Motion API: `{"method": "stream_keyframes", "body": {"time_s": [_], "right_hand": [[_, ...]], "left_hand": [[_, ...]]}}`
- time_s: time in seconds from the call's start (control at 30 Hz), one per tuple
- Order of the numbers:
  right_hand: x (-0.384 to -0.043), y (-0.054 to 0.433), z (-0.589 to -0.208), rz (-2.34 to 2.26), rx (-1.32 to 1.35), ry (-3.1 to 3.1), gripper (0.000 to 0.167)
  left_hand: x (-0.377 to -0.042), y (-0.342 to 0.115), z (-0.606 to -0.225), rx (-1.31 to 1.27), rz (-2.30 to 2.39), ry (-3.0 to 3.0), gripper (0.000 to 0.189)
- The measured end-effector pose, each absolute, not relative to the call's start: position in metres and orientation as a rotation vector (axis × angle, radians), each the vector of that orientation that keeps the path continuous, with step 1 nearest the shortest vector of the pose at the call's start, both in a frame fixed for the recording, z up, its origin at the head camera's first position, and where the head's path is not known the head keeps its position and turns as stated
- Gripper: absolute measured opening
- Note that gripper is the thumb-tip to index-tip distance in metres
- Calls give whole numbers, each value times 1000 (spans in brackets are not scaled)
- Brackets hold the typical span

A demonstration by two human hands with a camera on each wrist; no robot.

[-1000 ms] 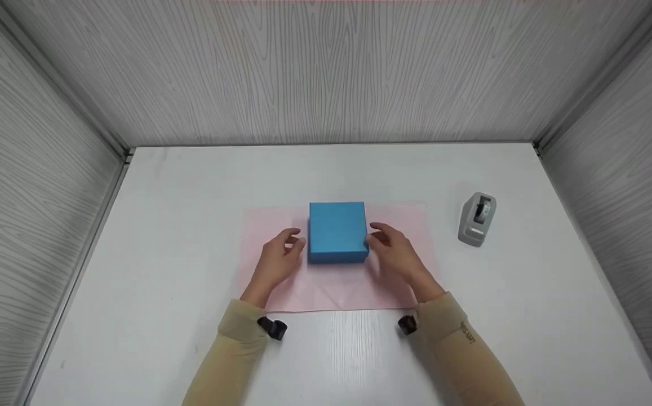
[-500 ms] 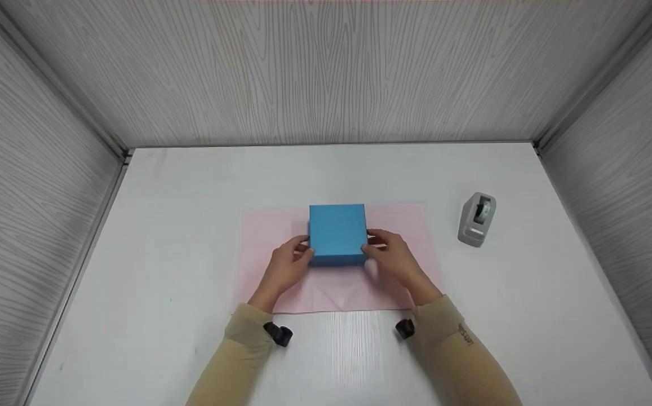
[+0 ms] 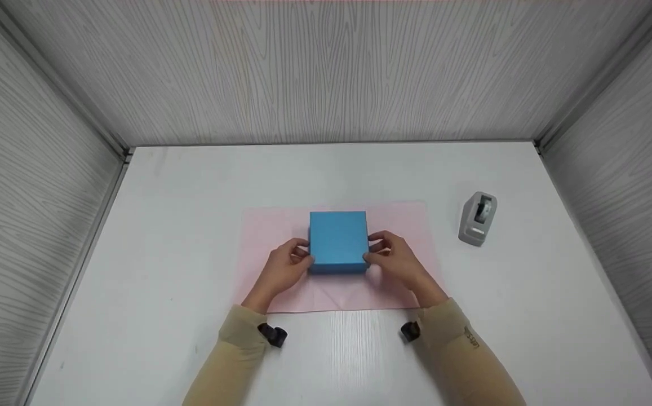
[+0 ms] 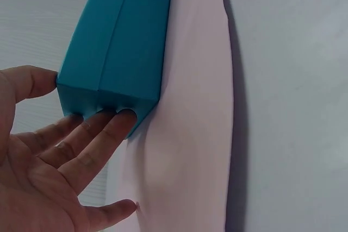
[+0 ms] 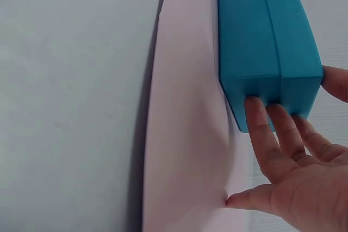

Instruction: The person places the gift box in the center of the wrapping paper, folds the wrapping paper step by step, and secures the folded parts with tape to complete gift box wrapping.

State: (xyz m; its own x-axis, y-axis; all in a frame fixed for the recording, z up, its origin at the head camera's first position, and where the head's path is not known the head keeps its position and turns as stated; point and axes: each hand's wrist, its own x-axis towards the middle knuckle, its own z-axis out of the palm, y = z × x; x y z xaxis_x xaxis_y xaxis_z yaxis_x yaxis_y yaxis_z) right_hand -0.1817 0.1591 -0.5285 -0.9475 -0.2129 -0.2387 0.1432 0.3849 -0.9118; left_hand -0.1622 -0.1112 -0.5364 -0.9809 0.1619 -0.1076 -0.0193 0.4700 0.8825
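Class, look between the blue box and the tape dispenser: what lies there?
Between the blue box and tape dispenser, the head view shows the right hand, pink sheet and then white tabletop.

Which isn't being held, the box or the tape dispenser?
The grey tape dispenser, at right; the left hand and right hand hold the blue box.
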Motion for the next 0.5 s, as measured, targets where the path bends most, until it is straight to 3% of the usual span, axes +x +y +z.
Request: {"method": "stream_keyframes", "body": {"time_s": [0.5], "right_hand": [[-177, 165, -530, -1593, -138, 2315, 44]], "left_hand": [[-155, -112, -533, 154, 1526, 2511, 34]]}}
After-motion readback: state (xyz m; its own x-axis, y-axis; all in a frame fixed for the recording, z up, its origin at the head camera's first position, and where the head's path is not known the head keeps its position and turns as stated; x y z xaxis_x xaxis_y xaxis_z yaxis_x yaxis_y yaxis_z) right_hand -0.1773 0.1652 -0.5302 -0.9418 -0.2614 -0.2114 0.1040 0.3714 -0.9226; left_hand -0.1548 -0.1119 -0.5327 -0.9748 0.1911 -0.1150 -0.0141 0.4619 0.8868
